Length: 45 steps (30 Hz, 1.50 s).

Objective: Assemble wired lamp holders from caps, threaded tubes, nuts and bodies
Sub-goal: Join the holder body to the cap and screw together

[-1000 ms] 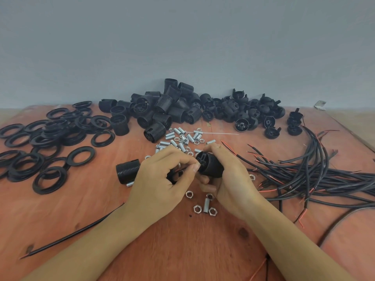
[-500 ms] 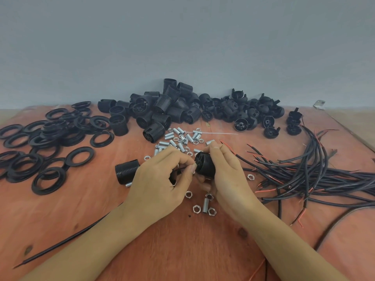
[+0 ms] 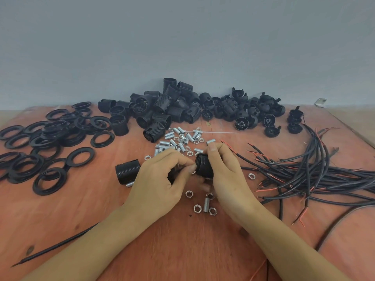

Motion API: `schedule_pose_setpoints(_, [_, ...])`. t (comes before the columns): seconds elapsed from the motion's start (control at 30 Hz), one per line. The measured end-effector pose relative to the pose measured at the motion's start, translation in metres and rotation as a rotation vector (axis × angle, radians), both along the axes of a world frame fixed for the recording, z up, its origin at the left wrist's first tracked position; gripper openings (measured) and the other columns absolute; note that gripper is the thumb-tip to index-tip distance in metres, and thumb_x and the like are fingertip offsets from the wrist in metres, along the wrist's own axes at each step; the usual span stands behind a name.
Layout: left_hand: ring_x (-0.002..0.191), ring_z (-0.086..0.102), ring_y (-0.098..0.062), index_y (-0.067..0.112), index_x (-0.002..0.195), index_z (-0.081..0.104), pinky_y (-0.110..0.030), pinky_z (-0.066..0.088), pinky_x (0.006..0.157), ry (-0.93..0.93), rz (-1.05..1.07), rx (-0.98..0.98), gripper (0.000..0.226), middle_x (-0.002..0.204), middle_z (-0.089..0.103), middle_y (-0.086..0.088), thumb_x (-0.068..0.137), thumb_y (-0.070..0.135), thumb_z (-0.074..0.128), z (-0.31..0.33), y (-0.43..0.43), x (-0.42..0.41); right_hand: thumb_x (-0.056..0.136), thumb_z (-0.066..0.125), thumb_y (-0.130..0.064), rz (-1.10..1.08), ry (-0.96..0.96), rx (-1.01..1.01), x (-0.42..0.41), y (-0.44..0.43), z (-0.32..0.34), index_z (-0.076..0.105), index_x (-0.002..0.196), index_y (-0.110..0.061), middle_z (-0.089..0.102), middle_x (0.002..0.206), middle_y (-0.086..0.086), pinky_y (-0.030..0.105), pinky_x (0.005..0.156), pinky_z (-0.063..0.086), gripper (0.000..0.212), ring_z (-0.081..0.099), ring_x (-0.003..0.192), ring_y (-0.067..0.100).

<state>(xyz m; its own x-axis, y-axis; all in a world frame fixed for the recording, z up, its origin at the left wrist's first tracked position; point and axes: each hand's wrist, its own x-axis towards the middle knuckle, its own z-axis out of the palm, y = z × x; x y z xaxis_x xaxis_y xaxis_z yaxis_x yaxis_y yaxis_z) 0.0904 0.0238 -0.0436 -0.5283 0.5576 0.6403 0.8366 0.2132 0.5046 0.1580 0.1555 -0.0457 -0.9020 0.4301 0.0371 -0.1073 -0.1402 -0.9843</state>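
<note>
Head view: both forearms reach in from the bottom edge over the reddish wooden worktop (image 3: pixel 182 250).

Near wire: one long black wire (image 3: pixel 56 246) runs from the lower left and passes under the left forearm. Its tip lies lower and further left than a second ago, so it is probably being drawn along with the work.

Loose set: four silver hex nuts (image 3: pixel 196 208) lie around one silver threaded tube (image 3: pixel 206 205), just short of the hands.

Left hand: the left hand (image 3: pixel 160 179) is clenched, with thumb and forefinger nipped together at the cap's end. I cannot tell what they nip.

Right hand: the right hand (image 3: pixel 227 175) grasps one black ribbed plastic cap (image 3: pixel 203 167) clear of the worktop. Its fingers have rolled slightly over the cap, which reads as a twist, so the fitting is under way and not finished.

Beside: one black threaded plastic body (image 3: pixel 127 172) lies on its side, left of the left hand.

Middle: a scatter of silver tubes and nuts (image 3: pixel 178 138) holds roughly two dozen tubes, too mixed for an exact count.

Left: black flat rings (image 3: pixel 50 181) overlap, well over twenty of them.

Right: a bundle of black red-cored wires (image 3: pixel 304 175) has more than ten.

Far: a heap of black bodies (image 3: pixel 162 110) and a heap of black caps (image 3: pixel 249 110) lie against the grey wall (image 3: pixel 182 37). Neither heap can be counted.
</note>
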Motion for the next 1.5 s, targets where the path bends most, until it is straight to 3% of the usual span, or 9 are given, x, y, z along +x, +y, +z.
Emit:
schedule_pose_setpoints(0.3, [0.075, 0.059, -0.01, 0.009, 0.081, 0.072, -0.013, 0.044, 0.07, -0.017, 0.019, 0.039, 0.005, 0.1, 0.057, 0.001, 0.084, 0.013, 0.068, 0.002, -0.001, -0.007, 0.105, 0.038, -0.035, -0.014, 0.033, -0.049, -0.003, 0.001, 0.001, 0.051, 0.088, -0.018, 0.056, 0.066, -0.002, 0.021, 0.041, 0.038, 0.027, 0.052, 0.049, 0.011])
schedule_pose_setpoints(0.6, [0.082, 0.062, -0.009, 0.006, 0.084, 0.069, -0.024, 0.05, 0.075, 0.054, -0.038, 0.018, 0.007, 0.088, 0.065, 0.003, 0.089, 0.008, 0.064, 0.0, 0.0, -0.005, 0.105, 0.037, -0.028, -0.041, 0.061, 0.077, -0.001, -0.003, 0.002, 0.047, 0.088, -0.013, 0.049, 0.074, 0.007, 0.017, 0.045, 0.039, 0.025, 0.047, 0.052, 0.007])
schedule_pose_setpoints(0.83, [0.087, 0.064, -0.01, 0.004, 0.085, 0.073, -0.026, 0.051, 0.082, 0.129, -0.012, 0.035, 0.006, 0.09, 0.069, 0.0, 0.085, 0.005, 0.068, -0.005, -0.002, -0.003, 0.105, 0.037, -0.027, -0.042, 0.105, 0.086, 0.002, -0.008, 0.004, 0.046, 0.086, -0.016, 0.048, 0.063, -0.011, 0.017, 0.046, 0.039, 0.023, 0.044, 0.053, 0.007])
schedule_pose_setpoints(0.97, [0.085, 0.063, -0.012, 0.002, 0.084, 0.071, -0.027, 0.051, 0.078, 0.125, -0.005, 0.067, 0.005, 0.088, 0.067, -0.001, 0.086, 0.003, 0.066, -0.004, 0.001, -0.002, 0.104, 0.037, -0.029, -0.053, 0.118, 0.056, 0.001, -0.008, 0.006, 0.046, 0.085, -0.016, 0.046, 0.062, -0.009, 0.018, 0.045, 0.038, 0.024, 0.041, 0.055, 0.011])
schedule_pose_setpoints(1.23, [0.083, 0.061, -0.009, 0.004, 0.084, 0.068, -0.023, 0.05, 0.076, 0.091, -0.035, 0.049, 0.008, 0.087, 0.065, 0.001, 0.089, 0.009, 0.063, -0.008, 0.002, -0.003, 0.105, 0.037, -0.027, -0.042, 0.114, 0.167, 0.001, -0.003, 0.002, 0.046, 0.084, -0.015, 0.045, 0.057, -0.017, 0.017, 0.046, 0.039, 0.025, 0.04, 0.052, -0.001])
schedule_pose_setpoints(1.37, [0.08, 0.061, -0.01, 0.006, 0.085, 0.068, -0.027, 0.049, 0.072, 0.111, -0.049, 0.023, 0.011, 0.086, 0.063, 0.003, 0.09, 0.013, 0.06, -0.011, -0.001, -0.005, 0.105, 0.038, -0.027, -0.071, 0.103, 0.255, 0.001, -0.005, -0.004, 0.049, 0.084, -0.021, 0.047, 0.062, -0.019, 0.026, 0.057, 0.042, 0.024, 0.042, 0.06, 0.003])
schedule_pose_setpoints(1.5, [0.082, 0.061, -0.011, 0.006, 0.085, 0.068, -0.027, 0.05, 0.073, 0.122, -0.042, 0.036, 0.011, 0.087, 0.064, 0.003, 0.09, 0.012, 0.061, -0.012, 0.0, -0.005, 0.104, 0.038, -0.028, -0.08, 0.109, 0.194, 0.0, -0.008, -0.004, 0.048, 0.085, -0.018, 0.046, 0.061, -0.016, 0.024, 0.054, 0.04, 0.024, 0.041, 0.058, 0.004])
